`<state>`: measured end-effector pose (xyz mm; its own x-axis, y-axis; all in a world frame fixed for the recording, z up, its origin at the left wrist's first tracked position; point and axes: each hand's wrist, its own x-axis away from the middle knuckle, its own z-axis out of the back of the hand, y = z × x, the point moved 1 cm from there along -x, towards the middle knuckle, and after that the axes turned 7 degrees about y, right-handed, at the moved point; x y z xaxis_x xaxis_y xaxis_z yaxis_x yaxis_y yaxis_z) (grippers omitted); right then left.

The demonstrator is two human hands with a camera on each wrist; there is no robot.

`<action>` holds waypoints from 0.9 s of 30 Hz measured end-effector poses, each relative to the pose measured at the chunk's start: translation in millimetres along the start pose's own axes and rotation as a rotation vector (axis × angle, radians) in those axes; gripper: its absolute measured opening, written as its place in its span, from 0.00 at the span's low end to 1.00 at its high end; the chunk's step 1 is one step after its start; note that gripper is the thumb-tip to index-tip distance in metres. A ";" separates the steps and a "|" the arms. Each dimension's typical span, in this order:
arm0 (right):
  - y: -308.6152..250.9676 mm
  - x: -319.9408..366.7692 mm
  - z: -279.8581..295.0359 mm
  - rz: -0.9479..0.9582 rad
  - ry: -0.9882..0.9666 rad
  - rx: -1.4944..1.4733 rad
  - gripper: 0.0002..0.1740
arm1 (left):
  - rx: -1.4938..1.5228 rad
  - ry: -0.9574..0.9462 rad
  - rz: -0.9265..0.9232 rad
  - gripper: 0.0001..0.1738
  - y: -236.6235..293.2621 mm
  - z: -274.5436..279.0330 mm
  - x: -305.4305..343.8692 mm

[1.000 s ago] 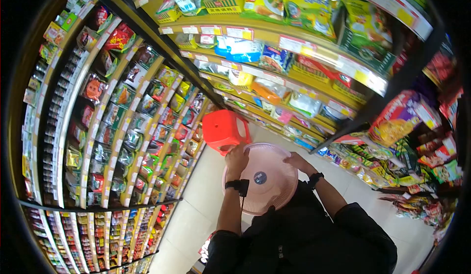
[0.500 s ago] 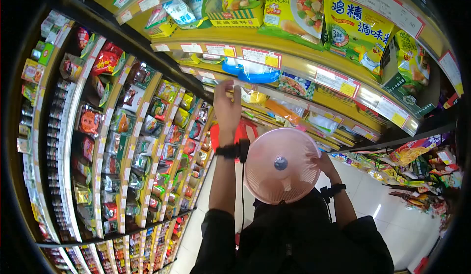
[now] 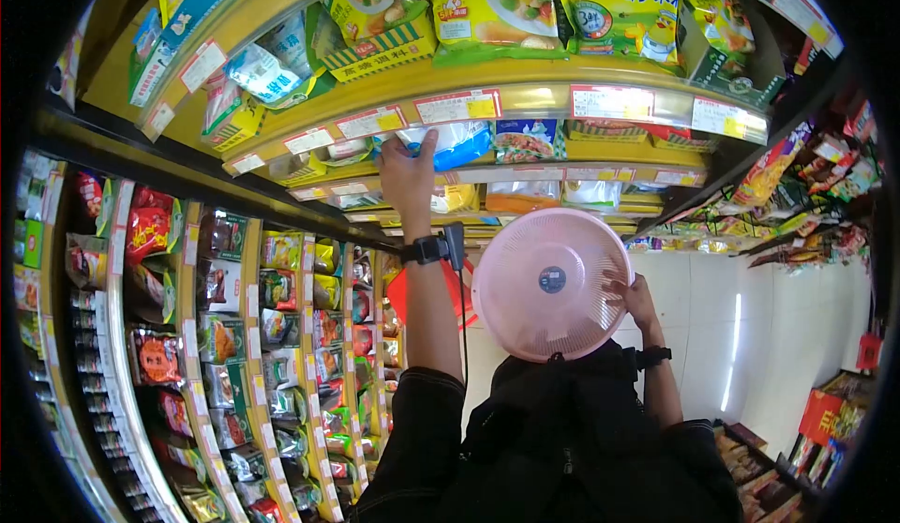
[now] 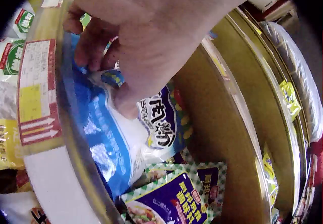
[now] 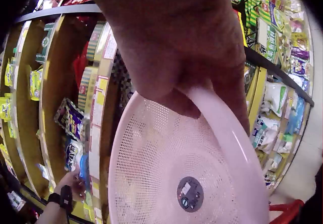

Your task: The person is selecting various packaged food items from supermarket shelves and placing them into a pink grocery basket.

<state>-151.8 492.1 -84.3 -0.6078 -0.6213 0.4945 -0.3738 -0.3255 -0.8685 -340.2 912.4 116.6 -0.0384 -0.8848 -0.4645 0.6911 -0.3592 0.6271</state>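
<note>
My left hand (image 3: 408, 181) reaches into a shelf and pinches a blue and white plastic bag (image 3: 459, 146). In the left wrist view, the thumb lies on the white part of the bag (image 4: 108, 138) and curled fingers are at its blue edge. Beside it on the shelf are purple and green-checked seasoning packets (image 4: 174, 199). My right hand (image 3: 639, 303) grips the rim of a pink plastic colander (image 3: 511, 284), its fingers showing through the mesh. The right wrist view shows the inside of the colander (image 5: 146, 158) with a round dark label at the bottom.
Yellow-green seasoning bags (image 3: 492, 7) fill the shelf above, behind a rail of price tags (image 3: 614, 103). A red plastic stool (image 3: 405, 293) stands on the floor behind my left forearm. Racks of packets (image 3: 225, 321) line the left; more hang (image 3: 825, 204) at right.
My left hand has let go of the colander and moved up to the bag on the shelf. The right hand keeps the colander, now raised nearer the shelves. The view has shifted closer.
</note>
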 end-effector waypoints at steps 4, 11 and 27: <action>15.1 15.6 -16.9 -0.017 0.024 -0.029 0.23 | 0.245 -0.097 -0.137 0.27 -8.2 2.8 -15.7; 26.8 33.7 -30.3 0.026 0.093 -0.013 0.28 | 1.013 -0.067 0.257 0.25 -19.7 12.7 -19.1; -31.4 27.6 -44.0 -0.034 -0.066 0.164 0.29 | 0.194 -1.293 -0.242 0.34 -73.4 49.3 175.0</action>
<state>-187.6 516.5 -41.9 -0.5471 -0.6520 0.5250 -0.2705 -0.4558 -0.8480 -433.2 769.3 20.1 -0.8737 -0.3972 0.2809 0.4602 -0.4875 0.7420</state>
